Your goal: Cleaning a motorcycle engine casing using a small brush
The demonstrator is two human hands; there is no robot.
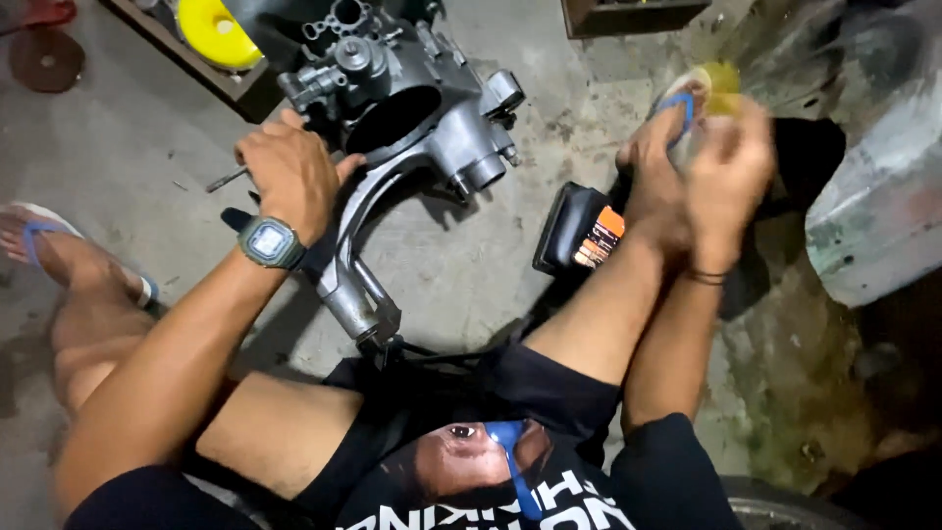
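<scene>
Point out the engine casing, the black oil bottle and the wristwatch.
engine casing [432, 108], head view, on the grey body beside the round opening.
black oil bottle [574, 228], head view, on its black side next to the orange label.
wristwatch [271, 242], head view, on the square face, worn on the left wrist.

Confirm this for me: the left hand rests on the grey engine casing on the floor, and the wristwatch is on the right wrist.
Not quite. The wristwatch is on the left wrist, not the right; the right wrist carries only a thin dark band. The left hand does rest on the grey engine casing on the floor. The head view shows this.
</scene>
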